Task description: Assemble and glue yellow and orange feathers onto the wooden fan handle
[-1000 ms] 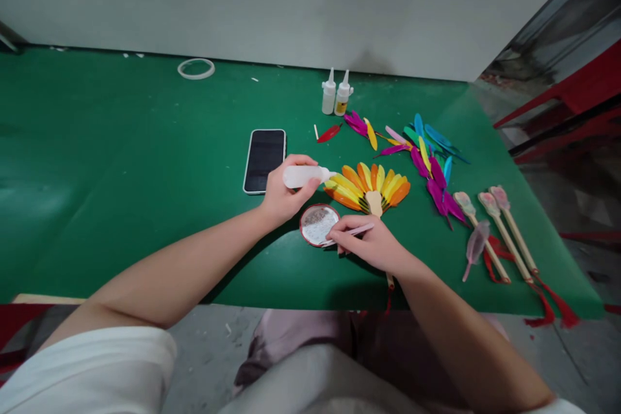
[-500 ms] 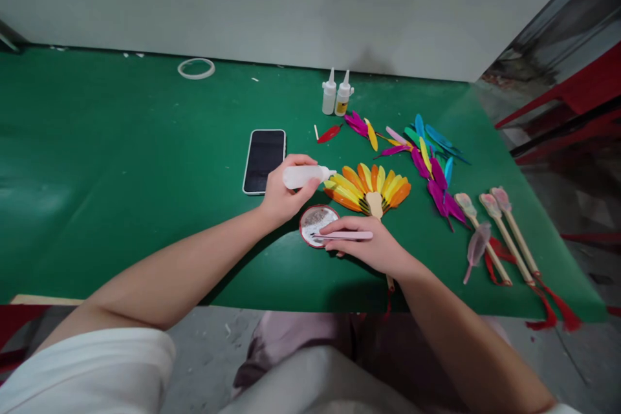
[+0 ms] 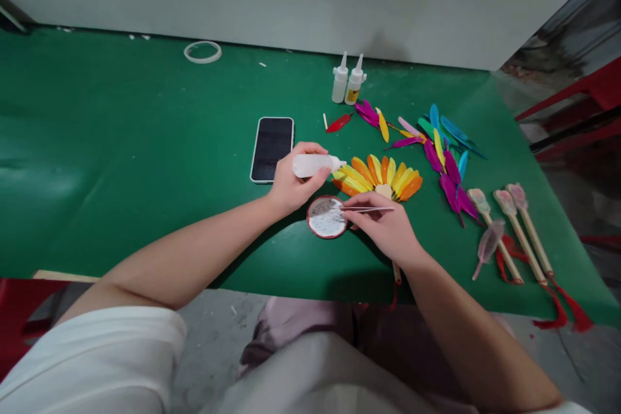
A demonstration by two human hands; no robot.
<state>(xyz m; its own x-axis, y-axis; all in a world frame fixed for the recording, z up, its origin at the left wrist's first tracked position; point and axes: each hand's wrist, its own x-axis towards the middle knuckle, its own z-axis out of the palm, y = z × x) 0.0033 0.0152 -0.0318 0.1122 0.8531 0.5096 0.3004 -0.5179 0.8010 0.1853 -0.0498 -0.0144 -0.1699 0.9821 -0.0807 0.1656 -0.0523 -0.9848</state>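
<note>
My left hand (image 3: 297,182) is closed around a white squeeze bottle (image 3: 313,165), its nozzle pointing right, near the left feathers of a fan (image 3: 383,171). The fan has yellow and orange feathers spread round a wooden head, and a handle with a red tassel. My right hand (image 3: 385,223) pinches pale pink tweezers (image 3: 371,209) and covers part of the fan's handle. The tweezer tips are at the right rim of a small round red-edged dish (image 3: 327,233) with whitish and silvery contents. Whether the tips hold anything is too small to tell.
A phone (image 3: 272,149) lies behind my left hand. Two small nozzle bottles (image 3: 347,84) stand at the back. Loose coloured feathers (image 3: 449,168) lie to the right, beside several wooden handles (image 3: 521,233) with red tassels. A tape ring (image 3: 202,52) lies at the back left.
My right hand has lifted the tweezers from the middle of the dish toward its right rim and turned them edge-on. The left hand still holds the bottle. The whole view has shifted slightly.
</note>
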